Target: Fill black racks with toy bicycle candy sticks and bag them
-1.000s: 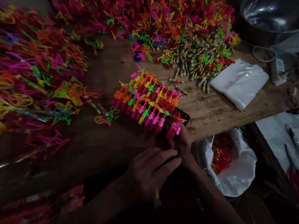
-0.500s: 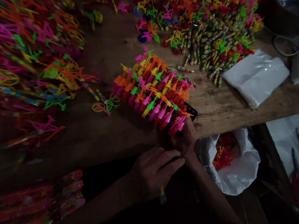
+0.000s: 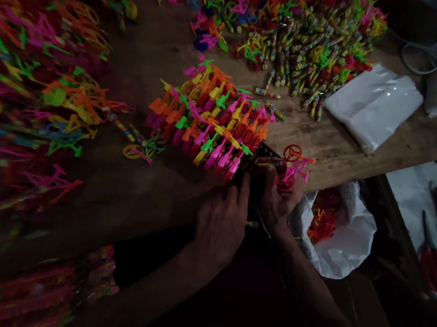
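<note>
My right hand (image 3: 278, 203) is closed at the near right end of a dark rack (image 3: 267, 151). A small plastic toy bicycle (image 3: 295, 170) with red wheels and a pink frame stands out above its fingers, joined to a thin stick-like tube. My left hand (image 3: 221, 224) lies beside it, back upward, index finger stretched out against the rack's near side and nothing visible in it. Rows of bright plastic toy pieces (image 3: 210, 117) in pink, orange, yellow and green fill the rack. Below the hands, a small tube end (image 3: 251, 224) shows; what bears it is hidden.
Loose toy bicycles (image 3: 38, 89) heap up at left. Patterned small tubes (image 3: 287, 63) pile at the back, near white plastic bags (image 3: 376, 108). A white sack (image 3: 347, 254) with red pieces hangs by the table edge (image 3: 338, 175). Red-handled scissors (image 3: 433, 266) lie at right.
My right hand has shifted right and now shows the red-wheeled toy bicycle. My left hand has moved up to the rack's near side. The view has shifted slightly.
</note>
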Motion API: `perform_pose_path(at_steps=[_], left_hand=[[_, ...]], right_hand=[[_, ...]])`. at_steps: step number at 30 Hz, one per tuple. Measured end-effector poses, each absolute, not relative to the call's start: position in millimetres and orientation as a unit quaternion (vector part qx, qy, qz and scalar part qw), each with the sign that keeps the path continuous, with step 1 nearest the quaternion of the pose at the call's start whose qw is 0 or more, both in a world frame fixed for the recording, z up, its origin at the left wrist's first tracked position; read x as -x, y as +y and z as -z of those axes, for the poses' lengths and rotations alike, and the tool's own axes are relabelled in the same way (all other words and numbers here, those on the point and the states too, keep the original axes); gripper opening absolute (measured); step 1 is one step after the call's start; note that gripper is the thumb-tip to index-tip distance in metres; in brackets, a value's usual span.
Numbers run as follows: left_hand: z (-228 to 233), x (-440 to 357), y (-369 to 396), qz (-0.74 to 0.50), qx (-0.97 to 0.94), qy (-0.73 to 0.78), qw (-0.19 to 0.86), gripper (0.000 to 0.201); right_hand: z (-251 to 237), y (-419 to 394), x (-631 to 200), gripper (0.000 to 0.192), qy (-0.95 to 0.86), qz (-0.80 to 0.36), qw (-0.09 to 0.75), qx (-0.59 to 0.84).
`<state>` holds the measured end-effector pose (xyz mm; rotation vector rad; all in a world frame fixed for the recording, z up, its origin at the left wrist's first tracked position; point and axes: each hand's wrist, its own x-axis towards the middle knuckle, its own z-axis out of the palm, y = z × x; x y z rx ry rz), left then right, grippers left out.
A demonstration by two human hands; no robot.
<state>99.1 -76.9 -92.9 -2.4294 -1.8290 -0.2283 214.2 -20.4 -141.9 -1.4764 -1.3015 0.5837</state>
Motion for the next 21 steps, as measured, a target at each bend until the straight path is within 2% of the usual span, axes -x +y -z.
perform_pose_path(at_steps=[3, 6, 13, 21], left_hand=[[90, -102, -70, 0.052, 0.78, -0.623, 0.035, 0.06], [89, -98, -67, 0.045, 0.771, -0.635, 0.01, 0.057], [87, -91, -67, 0.011, 0.731, -0.677, -0.088, 0.067], [81, -95, -65, -0.015, 0.708, -0.696, -0.119, 0.058]], right_hand=[[140, -22, -215, 0.039, -0.517, -0.181, 0.542, 0.637], [138, -22, -218, 0.039, -0.545, -0.153, 0.52, 0.639], [135, -21, -217, 0.026, -0.603, -0.128, 0.541, 0.572], [139, -19, -217, 0.019, -0.636, -0.098, 0.549, 0.533]])
